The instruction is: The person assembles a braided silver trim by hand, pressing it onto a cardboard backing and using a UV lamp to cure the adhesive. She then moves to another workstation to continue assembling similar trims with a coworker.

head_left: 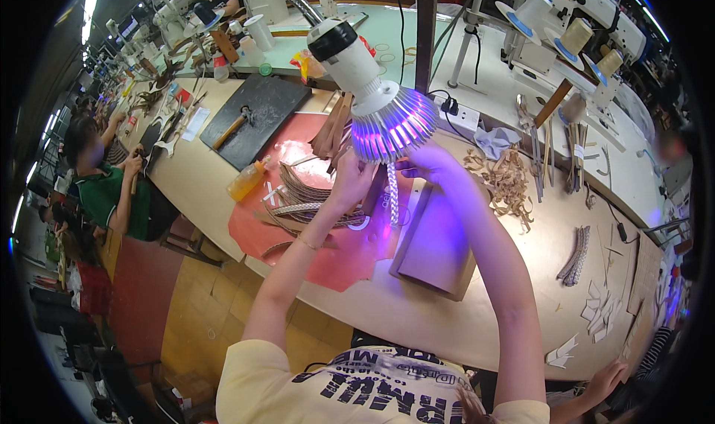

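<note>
Beneath the lamp head [393, 122], glowing purple, both my hands are raised close together. A pale braided strap [393, 201] hangs down between them; the lamp hides its upper end. My right hand [430, 163] has its fingers closed at the top of the strap, partly behind the lamp. The fingers of my left hand [353, 180] are drawn together at the lamp's left edge, and what they grip is hidden. By my left wrist lies a bundle of brown braided straps [302, 193] on a red sheet [335, 264]. Under my right forearm rests a brown folded panel [436, 249].
A bottle of amber liquid [248, 178] and a black board [257, 119] with a hammer [232, 128] lie to the left. Curled tan strips [510, 182] and a braided piece [575, 256] lie to the right. A co-worker [112, 186] works at far left; another person's hand [607, 379] shows lower right.
</note>
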Demonstrator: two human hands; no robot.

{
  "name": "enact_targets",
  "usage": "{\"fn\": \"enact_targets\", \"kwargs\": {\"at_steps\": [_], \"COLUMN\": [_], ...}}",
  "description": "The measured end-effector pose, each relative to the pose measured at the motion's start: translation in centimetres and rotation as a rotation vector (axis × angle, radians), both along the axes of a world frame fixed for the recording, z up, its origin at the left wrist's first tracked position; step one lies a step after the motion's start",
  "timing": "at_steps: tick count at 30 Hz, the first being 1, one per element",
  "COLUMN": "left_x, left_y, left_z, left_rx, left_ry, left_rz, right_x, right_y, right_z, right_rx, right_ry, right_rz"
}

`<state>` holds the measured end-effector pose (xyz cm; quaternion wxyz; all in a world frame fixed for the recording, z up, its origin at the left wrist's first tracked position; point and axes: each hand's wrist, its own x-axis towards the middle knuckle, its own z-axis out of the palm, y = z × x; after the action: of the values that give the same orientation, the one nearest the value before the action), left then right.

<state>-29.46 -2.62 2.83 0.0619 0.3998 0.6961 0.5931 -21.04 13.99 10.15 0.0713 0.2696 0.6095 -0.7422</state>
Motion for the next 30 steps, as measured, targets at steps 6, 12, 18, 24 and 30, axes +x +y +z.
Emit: {"fn": "enact_targets", "kwargs": {"at_steps": [6, 12, 18, 24, 30], "left_x": [1.2, 2.3, 1.9, 6.5, 7.1], "left_y": [-3.0, -12.7, -20.5, -18.7, -13.6], "left_z": [2.5, 6.7, 11.5, 13.2, 13.0], "left_rx": [0.203, 0.466, 0.612, 0.429, 0.147], "left_ry": [-0.184, -0.324, -0.19, -0.309, -0.263], "left_rz": [0.004, 0.194, 0.137, 0.097, -0.296], "right_x": [-1.7, -2.2, -3.4, -3.1, 5.3], "right_y": [0.6, 1.1, 0.4, 0.9, 1.5], "right_z": [-2.0, -4.5, -5.3, -6.0, 1.4], "right_rx": [-0.07, 0.005, 0.394, 0.598, 0.332], "right_ry": [0.033, -0.074, 0.047, 0.328, 0.661], "right_rz": [-0.064, -0.111, -0.049, -0.003, -0.04]}}
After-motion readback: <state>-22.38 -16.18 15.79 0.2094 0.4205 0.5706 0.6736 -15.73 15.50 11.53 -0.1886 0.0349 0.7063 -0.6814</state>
